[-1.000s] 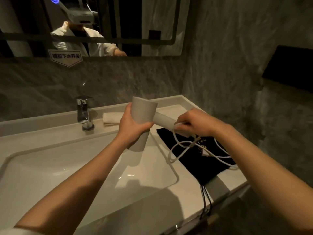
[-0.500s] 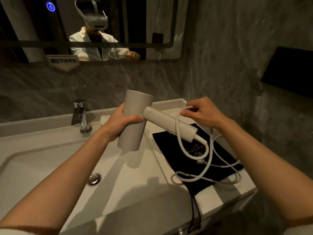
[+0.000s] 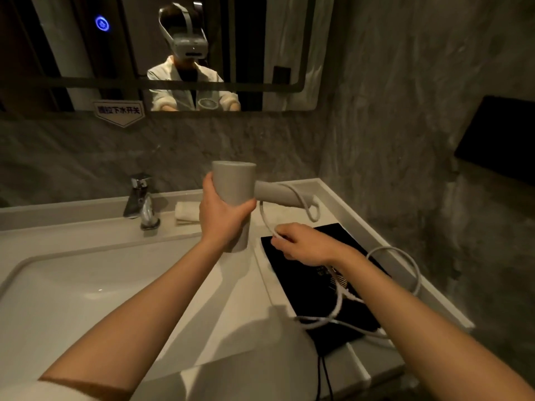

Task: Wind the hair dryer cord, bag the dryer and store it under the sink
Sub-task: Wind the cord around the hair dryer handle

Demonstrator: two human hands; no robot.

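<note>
The cord-winding step is in hand, and by the look of things it is only begun: most of the cord still lies loose, so bagging and storing under the sink are both still to come. Going from the left, the basin (image 3: 86, 290) and the tap (image 3: 142, 202) sit idle, with a small folded towel (image 3: 186, 212) on the ledge just behind. The left hand (image 3: 221, 215) is wrapped firmly around the barrel of the grey hair dryer (image 3: 234, 195), holding it upright above the bench (image 3: 356, 369), the handle jutting off to the right. One turn of the white cord (image 3: 417, 273) appears to pass over the handle, with a small loop hanging near its end. Below it the right hand (image 3: 304, 246) is closed in a narrow pinch on the cord, fingertips drawn together just over the black drawstring bag (image 3: 341, 322), which lies flat on the bench near the right wall. The rest of the cord trails in a wide slack loop across the bag and bench edge. The next move likely calls for carrying the pinched section up and around the handle while the left hand keeps the dryer steady, feeding slack evenly so the loop does not snag on the bag or slip off the handle.
</note>
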